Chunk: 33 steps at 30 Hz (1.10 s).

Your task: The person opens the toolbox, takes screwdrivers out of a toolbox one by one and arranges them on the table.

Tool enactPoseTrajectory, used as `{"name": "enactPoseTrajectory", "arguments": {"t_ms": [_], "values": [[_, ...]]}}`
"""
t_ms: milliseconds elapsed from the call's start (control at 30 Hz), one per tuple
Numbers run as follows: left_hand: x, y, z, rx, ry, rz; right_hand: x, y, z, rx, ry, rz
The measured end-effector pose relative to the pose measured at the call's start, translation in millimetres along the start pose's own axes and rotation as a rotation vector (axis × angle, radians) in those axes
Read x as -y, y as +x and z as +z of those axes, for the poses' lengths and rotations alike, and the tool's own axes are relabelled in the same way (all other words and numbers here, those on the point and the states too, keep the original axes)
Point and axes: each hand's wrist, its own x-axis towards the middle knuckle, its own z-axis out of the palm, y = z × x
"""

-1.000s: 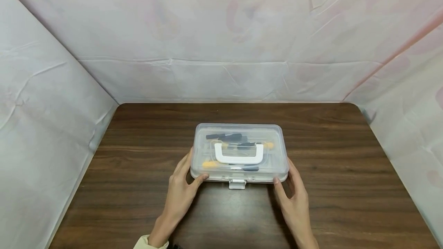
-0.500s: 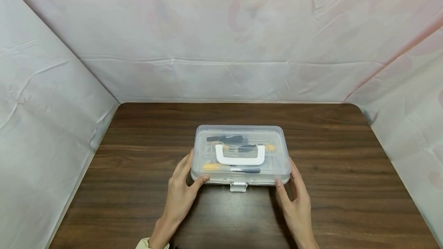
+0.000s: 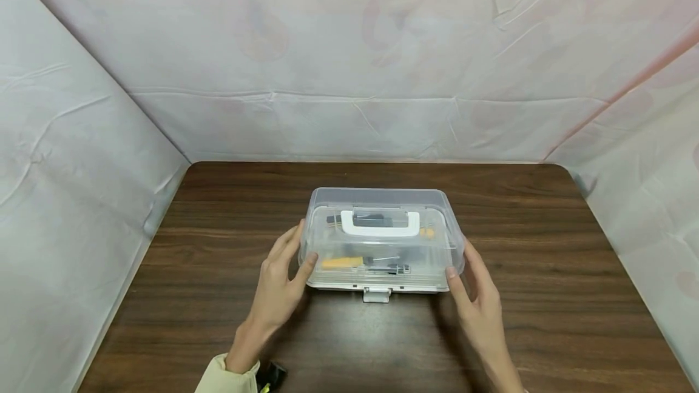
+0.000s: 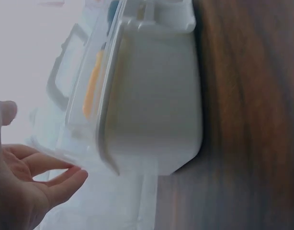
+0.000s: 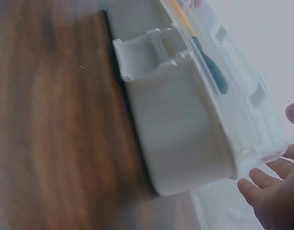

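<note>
A white toolbox (image 4: 156, 91) with a clear lid (image 3: 327, 199) stands on the table, its front latch (image 3: 377, 295) hanging down. The lid is tilted up at the front, hinged at the far side, and carries a white handle (image 3: 380, 231). My left hand (image 3: 278, 287) holds the lid's left edge, thumb at the front corner and fingers along the side. At the right edge, my right hand (image 3: 480, 308) grips the lid the same way. Through the plastic show a yellow-handled piece (image 3: 341, 263) and some dark pieces, their kind blurred.
The dark wood table (image 3: 218, 247) extends around the toolbox on all sides. White patterned cloth (image 3: 349, 65) hangs behind it and at both sides. Beside my left sleeve (image 3: 229, 375) a small black object (image 3: 271, 376) shows.
The lid's front edge has lifted off the box and the handle has tipped backward. Both hands have risen with it and moved slightly apart. The box's base stays about where it was.
</note>
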Motion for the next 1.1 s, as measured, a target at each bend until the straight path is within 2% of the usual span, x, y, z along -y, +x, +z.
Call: {"name": "enactPoseTrajectory", "arguments": {"t_ms": [233, 500, 767, 1000, 1100], "values": [[4.9, 15.1, -8.1, 0.021, -0.039, 0.043, 4.0, 16.5, -8.4, 0.038, -0.043, -0.071], [8.4, 30.5, -12.9, -0.006, -0.119, 0.081, 3.6, 29.2, -15.6, 0.076, -0.087, -0.109], [11.8, 44.8, -14.6, -0.035, -0.192, 0.103, 2.0, 42.5, -19.0, 0.102, 0.006, -0.084], [15.9, 59.6, -18.0, -0.006, -0.29, 0.077, -4.3, 58.0, -22.7, 0.17, 0.031, -0.049], [18.1, 65.6, -18.4, 0.012, -0.314, 0.057, -7.7, 64.7, -23.7, 0.19, 0.077, -0.055]]}}
